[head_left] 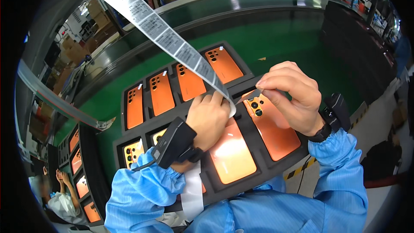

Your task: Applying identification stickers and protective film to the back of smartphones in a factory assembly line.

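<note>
Orange phones [234, 155] are just chilling in black trays [146, 103]
My left hand [209, 118] is holding the long label strip [168, 39], right hand [297, 97] is pinching a small grey piece [253, 95] near one phone's cameras.

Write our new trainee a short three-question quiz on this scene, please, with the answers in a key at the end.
1. Which hand pinches a thin dark piece near the camera lenses of the rightmost phone in the near tray? A) left B) right C) both
2. True or false: the far tray holds only two phones.
3. What does the left hand hold?

Key: 1. B, the right hand. 2. False; the far tray holds four orange phones. 3. A long strip of printed labels.
</note>
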The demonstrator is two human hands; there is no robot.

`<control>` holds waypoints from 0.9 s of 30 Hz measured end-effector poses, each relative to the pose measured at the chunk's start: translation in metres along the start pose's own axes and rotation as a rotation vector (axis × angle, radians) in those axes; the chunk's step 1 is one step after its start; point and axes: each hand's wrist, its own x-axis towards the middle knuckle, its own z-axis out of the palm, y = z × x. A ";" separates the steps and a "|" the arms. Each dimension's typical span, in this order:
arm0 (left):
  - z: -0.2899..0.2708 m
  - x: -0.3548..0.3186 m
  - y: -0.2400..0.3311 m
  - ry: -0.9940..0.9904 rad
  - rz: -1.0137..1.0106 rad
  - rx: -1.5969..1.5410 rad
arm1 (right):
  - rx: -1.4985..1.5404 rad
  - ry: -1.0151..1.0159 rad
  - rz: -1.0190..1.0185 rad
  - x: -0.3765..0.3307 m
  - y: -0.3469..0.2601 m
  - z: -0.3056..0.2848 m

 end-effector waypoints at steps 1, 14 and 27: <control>0.001 -0.003 -0.005 -0.010 0.044 -0.031 | 0.014 -0.003 -0.017 0.000 0.002 0.003; -0.001 -0.003 -0.013 0.043 0.165 0.126 | 0.061 -0.047 -0.025 -0.004 -0.003 0.007; 0.013 -0.012 -0.017 0.142 0.099 -0.070 | 0.370 0.017 0.379 -0.009 -0.008 0.006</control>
